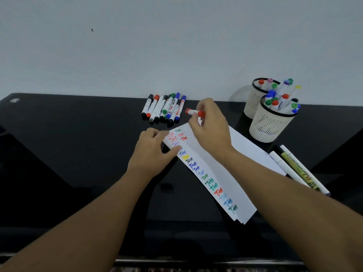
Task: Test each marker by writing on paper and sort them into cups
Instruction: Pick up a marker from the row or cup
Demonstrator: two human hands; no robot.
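Head view: a red marker (195, 112) held above the test paper (212, 169), with the other hand pinning the sheet.

Lying level, the red marker sits in the curled fingers of the right hand (211, 128), just above the paper's far corner; whether its cap is on I cannot tell. Fingers of the left hand (152, 152) lie fairly straight and press the sheet's left edge beside the column of coloured "Test" words, likely to keep it from sliding while writing. A row of untested markers (164, 108) lies on the black table (78, 144) just beyond both hands. Two mesh cups stand to the right, the near cup (272, 124) and far cup (255, 101), both already holding markers, within the right hand's reach. Three loose pens (294, 167) lie right of the paper.
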